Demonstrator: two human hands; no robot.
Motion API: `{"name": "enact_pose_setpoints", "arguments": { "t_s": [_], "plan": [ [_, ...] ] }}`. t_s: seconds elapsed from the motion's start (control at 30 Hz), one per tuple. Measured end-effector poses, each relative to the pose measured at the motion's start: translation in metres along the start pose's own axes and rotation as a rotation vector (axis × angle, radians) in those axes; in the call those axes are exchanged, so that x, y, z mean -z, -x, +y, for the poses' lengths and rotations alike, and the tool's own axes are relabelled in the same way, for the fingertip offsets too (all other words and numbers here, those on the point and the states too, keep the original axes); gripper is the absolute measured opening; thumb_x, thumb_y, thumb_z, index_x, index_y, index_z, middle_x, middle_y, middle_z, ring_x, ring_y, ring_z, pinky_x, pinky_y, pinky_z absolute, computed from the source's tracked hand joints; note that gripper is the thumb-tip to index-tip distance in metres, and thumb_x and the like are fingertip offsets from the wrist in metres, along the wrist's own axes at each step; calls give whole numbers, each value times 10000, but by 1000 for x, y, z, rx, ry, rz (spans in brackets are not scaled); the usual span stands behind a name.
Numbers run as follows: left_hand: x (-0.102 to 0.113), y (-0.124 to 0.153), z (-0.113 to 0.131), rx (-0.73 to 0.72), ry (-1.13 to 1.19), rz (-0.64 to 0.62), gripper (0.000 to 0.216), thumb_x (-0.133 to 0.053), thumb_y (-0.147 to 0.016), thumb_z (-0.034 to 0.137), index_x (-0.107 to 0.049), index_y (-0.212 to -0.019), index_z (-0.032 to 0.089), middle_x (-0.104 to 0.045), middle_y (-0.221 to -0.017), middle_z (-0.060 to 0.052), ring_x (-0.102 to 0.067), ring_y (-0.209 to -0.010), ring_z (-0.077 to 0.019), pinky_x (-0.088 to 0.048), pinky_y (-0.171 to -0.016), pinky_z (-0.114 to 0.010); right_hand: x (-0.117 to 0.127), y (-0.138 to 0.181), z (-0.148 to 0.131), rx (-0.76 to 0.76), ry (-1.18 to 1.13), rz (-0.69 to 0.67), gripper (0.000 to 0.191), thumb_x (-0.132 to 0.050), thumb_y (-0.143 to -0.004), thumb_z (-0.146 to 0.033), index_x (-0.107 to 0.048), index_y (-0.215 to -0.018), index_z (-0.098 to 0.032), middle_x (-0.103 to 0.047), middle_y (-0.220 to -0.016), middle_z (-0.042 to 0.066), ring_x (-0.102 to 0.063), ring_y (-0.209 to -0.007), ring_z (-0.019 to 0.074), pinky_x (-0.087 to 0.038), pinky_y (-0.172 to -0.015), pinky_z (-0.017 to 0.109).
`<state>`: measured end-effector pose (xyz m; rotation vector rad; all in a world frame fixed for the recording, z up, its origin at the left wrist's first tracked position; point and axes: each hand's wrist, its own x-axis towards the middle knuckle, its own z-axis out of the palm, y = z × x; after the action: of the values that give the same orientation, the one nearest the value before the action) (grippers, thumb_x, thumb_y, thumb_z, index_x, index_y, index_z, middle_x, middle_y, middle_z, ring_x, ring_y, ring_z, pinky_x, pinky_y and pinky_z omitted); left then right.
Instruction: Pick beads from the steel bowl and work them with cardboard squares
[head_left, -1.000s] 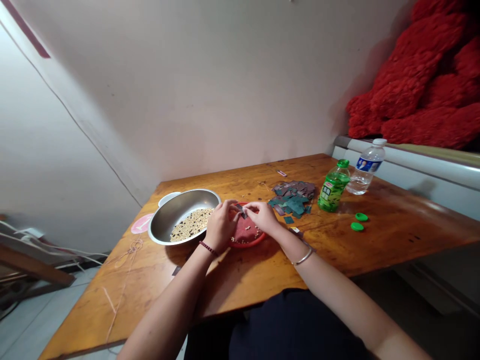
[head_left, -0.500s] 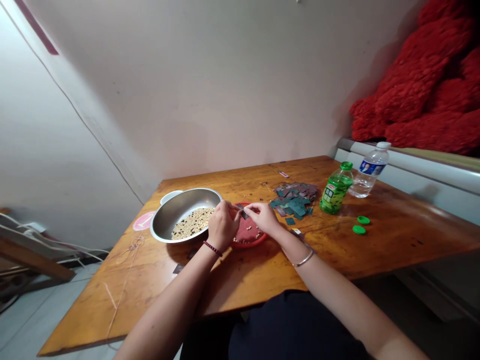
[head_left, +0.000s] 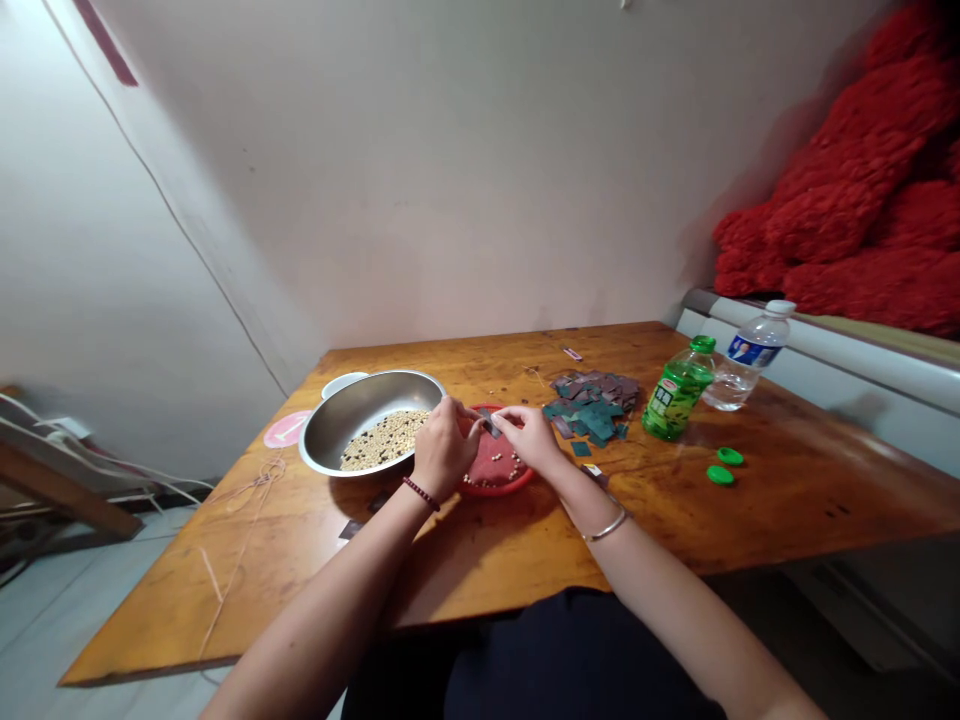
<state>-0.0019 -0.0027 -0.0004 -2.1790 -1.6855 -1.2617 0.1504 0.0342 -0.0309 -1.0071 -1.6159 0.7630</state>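
A: Where's the small dark flat piece (head_left: 491,427)?

B: Over the round red shallow tray (head_left: 496,491), pinched at the fingertips of both left hand (head_left: 444,447) and right hand (head_left: 529,440).

A: Which step?

B: Two-handed fingering of one piece, I'd judge; the next move calls for a light, steady pinch.

A: Around it?

B: Silvery metal bowl (head_left: 324,425) of pale and dark grains (head_left: 386,440) leftward; green-and-maroon pile of flat pieces (head_left: 592,405) rightward.
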Motion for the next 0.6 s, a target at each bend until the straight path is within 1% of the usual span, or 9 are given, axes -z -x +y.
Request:
{"name": "enact_pose_setpoints", "arguments": {
  "t_s": [0.1, 0.2, 0.27, 0.37, 0.5, 0.6],
  "plan": [
    [0, 2, 2, -3, 22, -13, 220, -602, -772, 317, -431, -874, 223, -671, -853, -15, -620, -767, -165, -439, -649, -271, 0, -1, 1, 3, 10, 10, 206, -568, -798, -311, -702, -751, -161, -726, -761, 69, -669, -711, 197, -501, -680, 273],
    [-3, 4, 4, -23, -1, -30, 214, -586, -786, 339, -428, -870, 222, -670, -842, -22, -618, -753, -170, -431, -622, -271, 0, 1, 0, 4, 8, 12, 200, -581, -791, -316, -705, -771, -159, -730, -786, 78, -678, -726, 206, -510, -679, 280],
    [-4, 5, 4, -16, -33, -21, 206, -580, -790, 338, -429, -870, 224, -669, -848, -22, -616, -756, -177, -424, -607, -273, 1, 2, -1, 3, 10, 6, 200, -578, -792, -315, -707, -779, -161, -732, -791, 79, -681, -726, 208, -515, -679, 284],
    [-5, 5, 4, 3, -37, -6, 210, -590, -780, 320, -427, -871, 225, -666, -851, -24, -618, -772, -182, -430, -624, -279, 1, 2, -1, 4, 32, 14, 198, -575, -795, -311, -708, -778, -166, -734, -795, 79, -685, -742, 212, -520, -711, 296],
    [-5, 5, 3, -23, -55, -42, 207, -591, -779, 318, -429, -866, 222, -658, -833, -32, -613, -747, -180, -418, -592, -273, 0, 0, 2, 3, 42, 35, 195, -581, -792, -313, -709, -781, -167, -735, -805, 82, -687, -753, 215, -527, -729, 304],
    [-5, 5, 3, 1, -50, -22, 205, -587, -782, 316, -429, -873, 225, -659, -851, -27, -613, -772, -183, -424, -614, -276, -1, 0, 3, 14, 48, 50, 189, -582, -793, -310, -709, -778, -171, -734, -802, 81, -686, -752, 215, -530, -741, 310]
  ]
}}
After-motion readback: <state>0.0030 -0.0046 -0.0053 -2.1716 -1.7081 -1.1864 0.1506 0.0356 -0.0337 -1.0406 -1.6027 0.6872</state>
